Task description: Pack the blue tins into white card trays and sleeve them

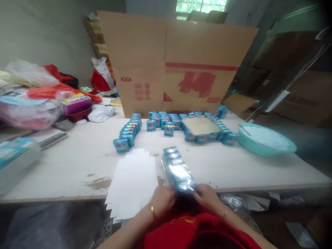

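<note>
A long blue pack (178, 169) with a glossy top, apparently several small boxes in a row, lies at the table's front edge, blurred and reflecting light. My left hand (164, 197) is closed at its near left corner. On the near right corner, my right hand (206, 195) grips it with fingers closed; some fingertips are hidden. Left of the pack, flat white card blanks (133, 176) lie stacked and overhang the table edge. Beyond them stands a row of small blue boxes (128, 133). One small blue box (169, 130) stands farther off, ahead of the pack.
A large cardboard sheet (181, 65) stands upright behind the table (77, 155). More blue boxes surround a tan board (202, 126). At right sits a green basin (267, 140) with whitish contents. Plastic bags (33, 90) and a knife-like tool (53, 139) lie at left.
</note>
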